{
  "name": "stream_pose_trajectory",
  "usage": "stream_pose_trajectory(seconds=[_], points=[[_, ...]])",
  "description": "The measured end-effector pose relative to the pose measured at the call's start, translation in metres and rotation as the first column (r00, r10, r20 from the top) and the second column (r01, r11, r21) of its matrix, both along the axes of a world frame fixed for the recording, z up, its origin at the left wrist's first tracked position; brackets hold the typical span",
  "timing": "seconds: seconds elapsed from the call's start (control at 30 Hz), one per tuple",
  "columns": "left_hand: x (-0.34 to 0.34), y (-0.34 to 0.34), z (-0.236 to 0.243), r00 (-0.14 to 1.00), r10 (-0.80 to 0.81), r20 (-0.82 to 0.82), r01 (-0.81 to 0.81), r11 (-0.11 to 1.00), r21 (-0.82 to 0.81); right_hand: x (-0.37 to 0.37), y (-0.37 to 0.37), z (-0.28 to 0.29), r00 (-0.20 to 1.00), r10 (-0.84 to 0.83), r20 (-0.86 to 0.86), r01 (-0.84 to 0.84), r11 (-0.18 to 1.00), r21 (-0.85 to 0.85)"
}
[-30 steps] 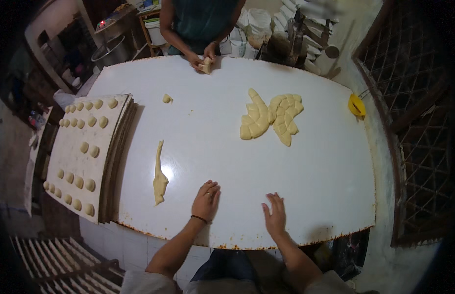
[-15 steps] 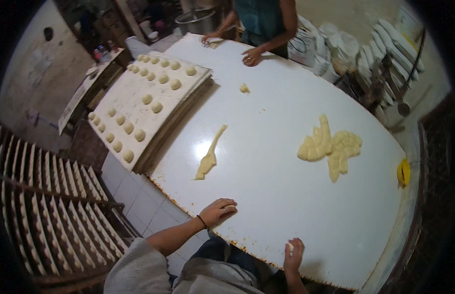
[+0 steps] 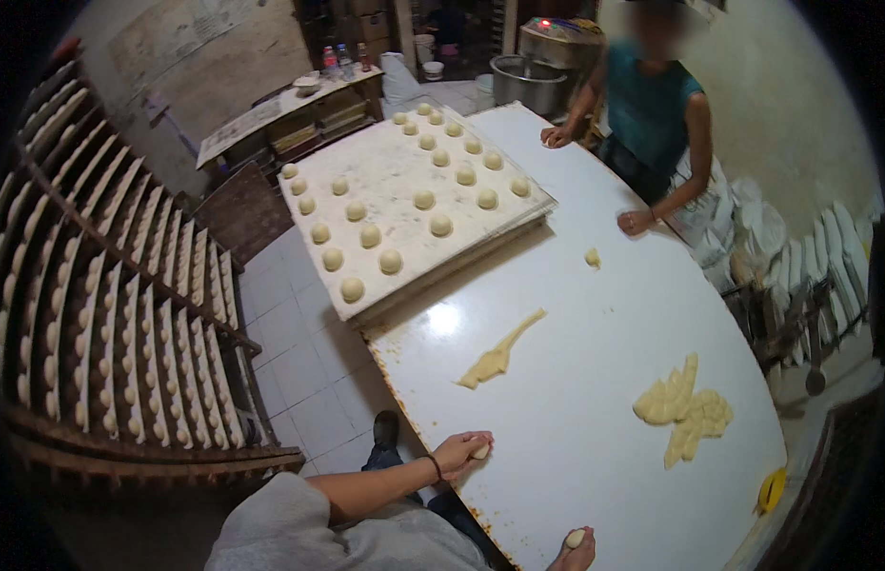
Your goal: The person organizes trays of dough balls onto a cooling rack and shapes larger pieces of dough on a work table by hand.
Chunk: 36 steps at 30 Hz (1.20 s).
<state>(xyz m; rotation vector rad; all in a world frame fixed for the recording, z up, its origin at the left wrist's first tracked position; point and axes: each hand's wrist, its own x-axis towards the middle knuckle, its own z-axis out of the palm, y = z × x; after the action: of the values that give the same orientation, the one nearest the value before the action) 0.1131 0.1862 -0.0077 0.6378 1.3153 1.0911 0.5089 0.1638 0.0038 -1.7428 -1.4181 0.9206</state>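
My left hand (image 3: 459,457) rests at the near edge of the white table (image 3: 556,400), its fingers curled round a small dough ball (image 3: 481,451). Farther right, at the lower rim of the picture, my right hand (image 3: 573,554) is closed round another pale dough ball (image 3: 576,539). A long, thin strip of dough (image 3: 499,352) lies beyond my left hand. To the right sits a flat, scored cluster of joined dough pieces (image 3: 683,409). One small dough scrap (image 3: 593,258) lies farther up the table.
Stacked floured boards (image 3: 395,228) carry several dough balls at the table's far left. A rack (image 3: 119,314) full of loaded trays stands left. Across the table a co-worker (image 3: 652,124) has both hands on the surface. A yellow tool (image 3: 772,490) lies at the right edge.
The view has swung up and to the left, so more of the rack and the co-worker shows. My hands remain near the front edge, and the dough in them is easier to see.
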Motion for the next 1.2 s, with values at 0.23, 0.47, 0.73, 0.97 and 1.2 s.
stream_pose_trajectory(seconds=[0.23, 0.47, 0.73, 0.97, 1.2], points=[[-0.320, 0.102, 0.151, 0.790, 0.136, -0.597, -0.062, 0.988, 0.144, -0.155, 0.082, 0.093, 0.844, -0.277, -0.458, 0.055, 0.896, -0.441], [-0.753, 0.209, 0.122, 0.132, 0.454, -0.881, -0.292, 0.867, 0.403, -0.268, 0.087, 0.055, 0.930, -0.141, -0.339, -0.076, 0.829, -0.554], [-0.837, 0.238, 0.110, 0.169, 0.246, -0.954, -0.304, 0.934, 0.187, -0.561, 0.205, 0.172, 0.917, 0.342, -0.204, -0.394, 0.855, -0.338], [-0.834, 0.063, 0.106, 0.219, 0.701, -0.679, -0.589, 0.650, 0.481, -0.913, 0.344, 0.161, 0.462, 0.885, -0.061, -0.868, 0.466, 0.172], [-0.685, -0.386, -0.190, 0.628, -0.367, -0.686, -0.476, 0.517, -0.712, -1.087, 0.294, 0.133, 0.361, 0.845, 0.394, -0.931, 0.305, 0.200]])
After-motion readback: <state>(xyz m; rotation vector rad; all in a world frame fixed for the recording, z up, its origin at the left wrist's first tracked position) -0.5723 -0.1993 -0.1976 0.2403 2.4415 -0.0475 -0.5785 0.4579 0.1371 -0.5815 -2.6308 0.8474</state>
